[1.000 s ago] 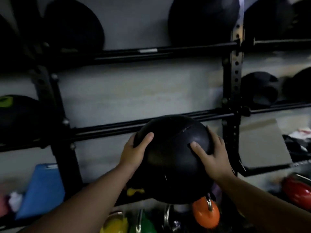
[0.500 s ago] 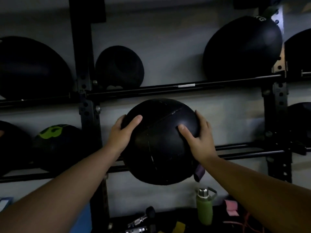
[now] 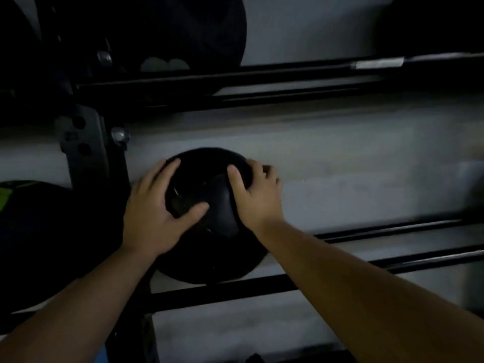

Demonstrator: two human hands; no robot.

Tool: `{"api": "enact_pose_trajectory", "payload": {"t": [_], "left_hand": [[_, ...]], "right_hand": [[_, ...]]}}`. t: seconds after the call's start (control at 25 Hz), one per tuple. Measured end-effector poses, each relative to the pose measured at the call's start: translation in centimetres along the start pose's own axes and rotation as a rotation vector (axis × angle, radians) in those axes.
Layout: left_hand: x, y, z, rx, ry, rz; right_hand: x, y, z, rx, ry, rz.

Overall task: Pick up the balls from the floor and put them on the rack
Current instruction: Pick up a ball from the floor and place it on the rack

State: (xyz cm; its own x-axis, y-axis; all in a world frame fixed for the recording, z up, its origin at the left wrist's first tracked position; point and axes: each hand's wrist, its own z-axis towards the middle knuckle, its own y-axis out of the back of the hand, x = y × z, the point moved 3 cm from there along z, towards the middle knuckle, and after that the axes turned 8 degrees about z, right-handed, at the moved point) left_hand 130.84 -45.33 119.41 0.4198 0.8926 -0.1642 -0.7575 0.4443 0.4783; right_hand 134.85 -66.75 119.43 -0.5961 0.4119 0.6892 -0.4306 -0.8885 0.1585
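- The black ball [image 3: 209, 205] sits at centre frame, its underside at the front rail [image 3: 235, 292] of the rack; whether it bears fully on the rails I cannot tell.
- My left hand [image 3: 154, 213] is spread wide over the ball's left face, thumb pressed into its front.
- My right hand [image 3: 255, 195] clasps the upper right, fingers curled over the top.
- I judge the placing step nearly complete. To finish well: ease the ball back until both rails carry it, check for roll, then release one hand at a time.
- A green-marked ball [image 3: 31, 231] lies at left, beyond the upright post [image 3: 86, 153]; another dark ball [image 3: 183, 30] occupies the shelf at upper left.
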Motion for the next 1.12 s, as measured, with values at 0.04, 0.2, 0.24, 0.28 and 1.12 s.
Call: {"api": "enact_pose_trajectory", "payload": {"t": [0.04,0.2,0.24,0.28,1.12], "left_hand": [[1.2,-0.3,0.2,-0.036,-0.009,-0.018],[1.8,0.1,-1.0,-0.048,-0.012,-0.061],[1.3,0.5,-1.5,-0.020,-0.003,-0.068],[0.7,1.1,-2.0,0.018,0.017,-0.074],[-47.8,-6.1,-26.0,0.871,-0.348,-0.066]], "right_hand": [[0.1,-0.8,0.4,-0.017,0.011,-0.031],[0.8,-0.2,-1.2,0.049,0.009,-0.049],[1.0,0.5,-1.8,0.101,0.013,-0.062],[1.2,1.4,-2.4,0.169,0.017,-0.092],[-7.9,56.7,-34.7,0.290,-0.518,-0.905]]}}
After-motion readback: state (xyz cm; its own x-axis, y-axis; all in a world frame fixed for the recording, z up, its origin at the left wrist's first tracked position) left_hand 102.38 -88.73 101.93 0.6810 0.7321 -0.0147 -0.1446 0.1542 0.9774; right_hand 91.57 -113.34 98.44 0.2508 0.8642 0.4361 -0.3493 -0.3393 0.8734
